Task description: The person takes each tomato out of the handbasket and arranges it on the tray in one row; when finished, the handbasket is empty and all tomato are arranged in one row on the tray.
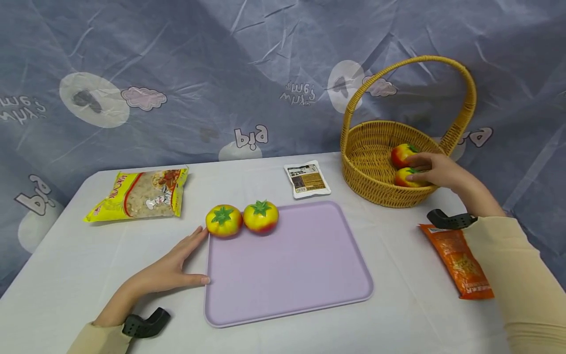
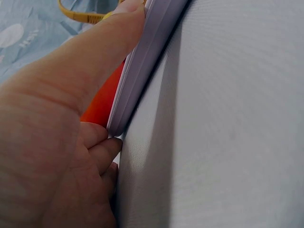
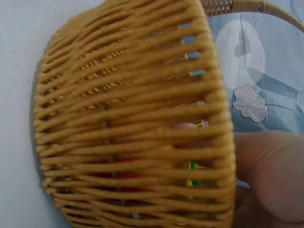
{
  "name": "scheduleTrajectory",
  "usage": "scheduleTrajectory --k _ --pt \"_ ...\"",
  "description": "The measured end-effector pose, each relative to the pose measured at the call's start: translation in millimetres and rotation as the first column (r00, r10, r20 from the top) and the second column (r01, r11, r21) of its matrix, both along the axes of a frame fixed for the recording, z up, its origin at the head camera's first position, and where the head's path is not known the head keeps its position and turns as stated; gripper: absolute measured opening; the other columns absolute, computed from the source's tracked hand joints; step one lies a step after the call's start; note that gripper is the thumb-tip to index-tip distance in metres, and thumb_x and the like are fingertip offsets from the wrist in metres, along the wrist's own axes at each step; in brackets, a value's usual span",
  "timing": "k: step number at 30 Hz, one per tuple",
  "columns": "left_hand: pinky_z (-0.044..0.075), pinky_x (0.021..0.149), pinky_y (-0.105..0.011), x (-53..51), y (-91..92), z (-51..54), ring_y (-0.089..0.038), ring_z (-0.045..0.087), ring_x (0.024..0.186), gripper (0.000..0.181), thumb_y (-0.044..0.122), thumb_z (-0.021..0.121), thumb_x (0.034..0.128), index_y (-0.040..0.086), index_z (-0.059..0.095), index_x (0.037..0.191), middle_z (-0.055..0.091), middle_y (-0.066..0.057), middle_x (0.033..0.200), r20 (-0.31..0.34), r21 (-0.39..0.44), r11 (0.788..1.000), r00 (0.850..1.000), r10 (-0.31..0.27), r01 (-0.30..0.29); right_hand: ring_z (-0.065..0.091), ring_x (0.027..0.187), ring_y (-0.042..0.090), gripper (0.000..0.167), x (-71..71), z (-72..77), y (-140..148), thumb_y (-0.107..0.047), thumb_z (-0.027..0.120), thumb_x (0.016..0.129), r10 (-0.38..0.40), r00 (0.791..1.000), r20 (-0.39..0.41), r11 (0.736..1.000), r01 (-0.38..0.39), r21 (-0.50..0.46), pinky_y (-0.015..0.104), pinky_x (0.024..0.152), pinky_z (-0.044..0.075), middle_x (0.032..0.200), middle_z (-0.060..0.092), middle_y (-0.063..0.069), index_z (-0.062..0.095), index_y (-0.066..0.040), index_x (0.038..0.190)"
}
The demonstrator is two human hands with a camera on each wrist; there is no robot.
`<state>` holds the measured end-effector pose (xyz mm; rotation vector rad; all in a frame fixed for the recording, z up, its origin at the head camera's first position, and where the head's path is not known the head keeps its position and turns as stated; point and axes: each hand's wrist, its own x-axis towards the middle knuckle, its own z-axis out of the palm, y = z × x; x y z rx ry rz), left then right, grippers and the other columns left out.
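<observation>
My left hand lies spread at the lilac tray's left edge, thumb and fingertips touching it. Two yellow-red toy fruits with green leaves, one at the tray's corner and one beside it, sit along its back edge. In the left wrist view the hand is against the tray rim. My right hand reaches into the wicker basket, thumb and fingers around the nearer fruit; another fruit lies behind. The basket wall partly hides the right hand in the right wrist view.
A yellow snack bag lies at the back left. One small white-and-brown packet is behind the tray, left of the basket. An orange packet lies beside the right forearm. The basket's tall handle arches above it.
</observation>
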<state>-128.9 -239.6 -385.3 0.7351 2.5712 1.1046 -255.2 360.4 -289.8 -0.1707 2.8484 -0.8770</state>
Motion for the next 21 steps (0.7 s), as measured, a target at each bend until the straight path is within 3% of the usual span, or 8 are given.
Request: scheduleTrajectory --k 3,8,12,16,21 --pt "0.01 0.102 -0.065 0.3 0.0 0.2 -0.045 0.004 0.136 0.1 0.036 0.077 0.0761 0.002 0.018 0.148 0.005 -0.024 0.152 0.004 0.003 1.0 1.0 -0.001 0.001 0.036 0.112 0.048 0.06 -2.0 -2.5 -4.2 -0.026 0.066 0.089 0.033 0.999 0.002 0.997 -0.033 0.065 0.062 0.095 0.028 0.125 0.041 0.034 0.042 0.009 0.131" --pt "0.011 0.102 -0.065 0.7 -0.3 0.4 -0.044 0.004 0.136 0.1 0.036 0.077 0.0762 0.002 0.018 0.148 0.005 -0.024 0.152 0.004 0.006 1.0 1.0 -0.004 0.004 0.041 0.101 0.047 0.056 -4.8 -4.0 -9.6 -0.027 0.069 0.086 0.121 0.993 -0.012 0.974 -0.116 0.196 0.062 0.086 0.034 0.115 0.046 0.034 0.049 0.007 0.126" --pt "0.012 0.102 -0.064 0.9 -1.2 -0.5 -0.044 0.005 0.136 0.1 0.036 0.077 0.0761 0.002 0.018 0.148 0.005 -0.024 0.152 -0.001 0.004 1.0 1.0 -0.004 0.004 0.042 0.101 0.047 0.055 -7.8 -3.6 -12.7 -0.026 0.07 0.085 0.172 0.985 -0.018 0.956 -0.162 0.246 0.063 0.086 0.034 0.114 0.048 0.034 0.051 0.007 0.124" --pt "0.012 0.102 -0.064 0.2 -1.9 -1.9 -0.043 0.005 0.136 0.1 0.036 0.077 0.0762 0.002 0.018 0.148 0.006 -0.024 0.152 -0.009 0.004 1.0 1.0 -0.007 0.007 0.043 0.099 0.046 0.057 -10.1 -4.8 -14.6 -0.031 0.069 0.086 0.174 0.984 -0.028 0.959 -0.163 0.232 0.061 0.084 0.036 0.114 0.048 0.032 0.05 0.005 0.127" --pt "0.012 0.102 -0.064 -1.3 -1.9 -3.3 -0.044 0.005 0.136 0.1 0.038 0.077 0.076 0.003 0.018 0.149 0.006 -0.024 0.152 -0.014 -0.004 1.0 1.0 -0.008 0.008 0.043 0.097 0.043 0.061 -4.1 0.5 -18.2 -0.034 0.066 0.087 0.11 0.991 -0.08 0.987 -0.1 0.125 0.055 0.079 0.039 0.114 0.046 0.03 0.043 0.0 0.133"
